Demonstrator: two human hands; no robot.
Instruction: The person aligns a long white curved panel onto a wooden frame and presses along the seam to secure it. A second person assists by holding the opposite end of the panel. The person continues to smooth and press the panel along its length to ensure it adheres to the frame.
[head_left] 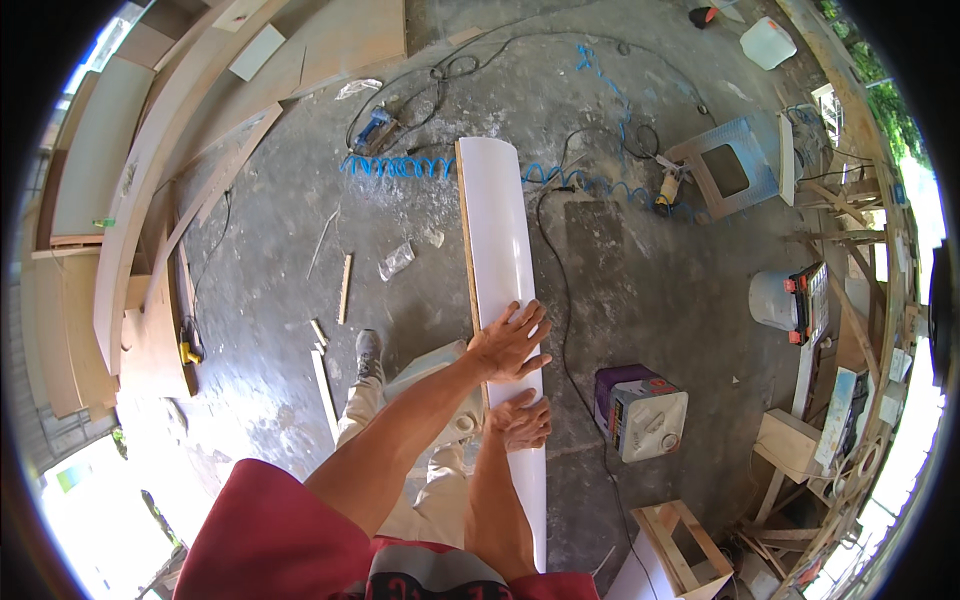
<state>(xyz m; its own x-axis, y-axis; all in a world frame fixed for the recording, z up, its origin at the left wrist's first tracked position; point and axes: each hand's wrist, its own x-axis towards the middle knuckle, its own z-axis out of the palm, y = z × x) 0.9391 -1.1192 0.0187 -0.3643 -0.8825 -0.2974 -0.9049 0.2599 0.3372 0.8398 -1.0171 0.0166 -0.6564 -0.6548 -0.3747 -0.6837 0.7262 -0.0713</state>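
A long, narrow white board (pixel 500 240) with a glossy face and a raw wood-coloured left edge runs away from me, raised off the floor. My left hand (pixel 512 343) lies flat on its face near the middle, fingers spread toward the right edge. Just nearer to me, my right hand (pixel 519 420) rests on the same board with its fingers curled in. Whatever those fingers may hold is hidden. Partly covered by my left forearm, a pale container (pixel 428 365) stands beside the board's left edge.
A purple-and-white can (pixel 642 412) stands right of the board, near a black cable (pixel 567 340). Farther off lie a blue coiled hose (pixel 400 167), a blue power tool (pixel 373 128) and a spray gun (pixel 667 185). Wood panels (pixel 150 190) lean at left; a white bucket (pixel 775 307) is at right.
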